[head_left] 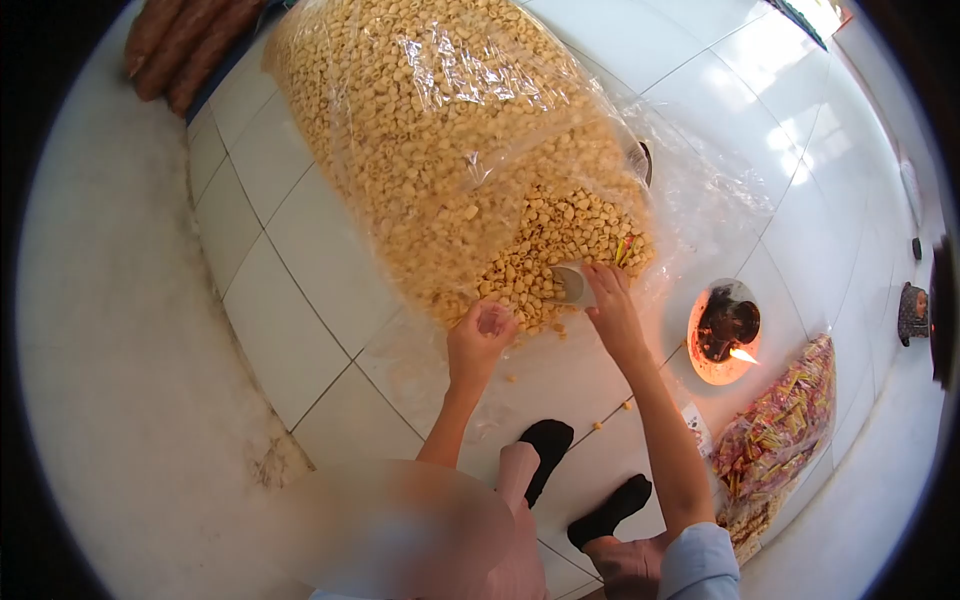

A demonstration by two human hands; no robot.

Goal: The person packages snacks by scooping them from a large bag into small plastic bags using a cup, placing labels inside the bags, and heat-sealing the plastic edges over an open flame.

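Scooping posture at the mouth of a big clear plastic bag (430, 110), which lies on the white tiled floor (300, 230) and is full of small tan snack pieces (575, 215). Right hand (612, 298): clamped on a pale, see-through cup (572, 285), fingers along its outer side. Cup is tipped over sideways, mouth toward the left hand, sitting among the loose pieces at the bag's near end. Left hand (481, 338): fingers curled round a clear plastic item (493, 319), maybe a small pouch, too small to tell; it is at the edge of the heap, just left of the cup. Hands apart from each other, cup and some pieces between.

Small red-and-yellow wrapper (624, 249) lies on the pieces, just beyond the right hand. A few stray pieces (597, 426) on the floor near the feet, both in black socks (547, 452).

Right of the big bag: a plate (722, 376) with black residue and a dark vessel (740, 322), small flame (743, 355) burning at its near side. Nearer the person, a clear bag of red-and-yellow packets (775, 430). Top left corner: long brown packs (185, 50), contents unclear.
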